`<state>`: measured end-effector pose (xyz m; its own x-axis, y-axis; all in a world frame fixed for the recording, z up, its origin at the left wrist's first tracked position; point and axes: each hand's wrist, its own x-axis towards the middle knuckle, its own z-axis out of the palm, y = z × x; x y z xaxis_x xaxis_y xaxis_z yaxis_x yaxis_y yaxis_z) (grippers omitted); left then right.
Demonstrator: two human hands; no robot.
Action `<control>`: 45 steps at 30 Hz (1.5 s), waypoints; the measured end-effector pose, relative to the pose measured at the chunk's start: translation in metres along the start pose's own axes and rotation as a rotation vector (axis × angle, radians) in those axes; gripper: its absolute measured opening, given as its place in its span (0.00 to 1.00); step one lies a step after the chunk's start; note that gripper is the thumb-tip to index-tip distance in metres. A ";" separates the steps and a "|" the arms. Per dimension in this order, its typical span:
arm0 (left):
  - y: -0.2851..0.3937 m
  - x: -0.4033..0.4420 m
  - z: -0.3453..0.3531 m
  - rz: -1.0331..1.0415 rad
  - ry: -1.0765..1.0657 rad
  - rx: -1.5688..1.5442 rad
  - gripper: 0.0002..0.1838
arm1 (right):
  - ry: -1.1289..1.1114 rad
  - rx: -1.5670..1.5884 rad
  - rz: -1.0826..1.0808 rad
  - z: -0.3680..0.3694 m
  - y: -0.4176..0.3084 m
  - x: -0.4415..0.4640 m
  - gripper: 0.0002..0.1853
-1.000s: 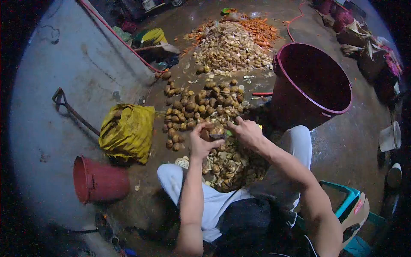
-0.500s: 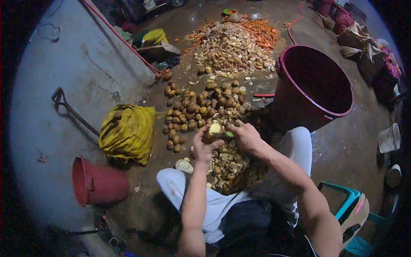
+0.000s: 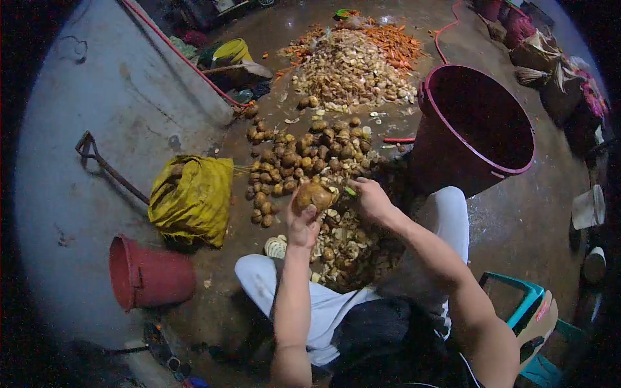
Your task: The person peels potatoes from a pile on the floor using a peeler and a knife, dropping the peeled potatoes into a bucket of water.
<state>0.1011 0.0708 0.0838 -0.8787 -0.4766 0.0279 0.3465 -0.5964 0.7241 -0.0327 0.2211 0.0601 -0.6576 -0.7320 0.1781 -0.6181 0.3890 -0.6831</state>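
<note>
My left hand is wrapped round a large brown tuber, held up above the pile. Just to its right, my right hand is closed on a tool with a green handle; its blade cannot be made out. Brown unpeeled tubers lie on the floor beyond my hands. Below them, between my legs, is a heap of peelings and pieces.
A big dark red tub stands at the right, a smaller red bucket and a yellow sack at the left. Pale pieces and orange pieces are heaped farther back. A teal stool is near my right elbow.
The tuber in my left hand has been turned: a pale cut face showed half a second ago, brown skin shows now. My right hand with the green-handled tool has moved slightly away from it.
</note>
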 end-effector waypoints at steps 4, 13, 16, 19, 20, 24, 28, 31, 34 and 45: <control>-0.012 -0.005 -0.008 -0.054 0.137 -0.112 0.33 | -0.050 -0.006 -0.032 0.003 -0.010 -0.003 0.28; -0.021 -0.001 0.001 0.072 0.016 0.179 0.32 | 0.032 -0.017 -0.044 -0.002 -0.019 -0.006 0.28; -0.023 -0.004 -0.002 0.024 0.000 0.095 0.33 | -0.038 0.009 0.005 0.013 0.004 -0.002 0.21; -0.023 0.007 -0.013 0.028 -0.009 0.058 0.35 | -0.081 -0.009 0.073 0.021 0.014 0.009 0.11; -0.023 0.006 -0.014 0.011 -0.025 0.038 0.35 | -0.066 -0.039 0.093 0.019 0.014 0.006 0.08; -0.016 -0.001 -0.004 -0.056 -0.107 -0.025 0.38 | -0.199 -0.130 0.183 0.003 0.013 -0.001 0.06; -0.012 0.005 -0.005 -0.006 -0.144 -0.160 0.37 | -0.176 -0.160 0.165 0.012 0.037 0.005 0.07; -0.011 0.008 -0.016 -0.021 -0.020 -0.230 0.34 | -0.144 -0.221 0.143 -0.021 0.024 0.002 0.15; -0.013 0.008 -0.019 -0.077 -0.025 -0.121 0.36 | -0.077 -0.140 0.187 -0.032 0.035 0.011 0.16; -0.029 -0.006 -0.020 -0.057 0.170 0.006 0.29 | -0.053 -0.320 -0.077 0.011 -0.001 -0.010 0.27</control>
<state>0.1034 0.0778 0.0487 -0.8283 -0.5450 -0.1303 0.2951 -0.6220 0.7253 -0.0205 0.2214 0.0515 -0.5856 -0.7910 0.1773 -0.7745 0.4814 -0.4104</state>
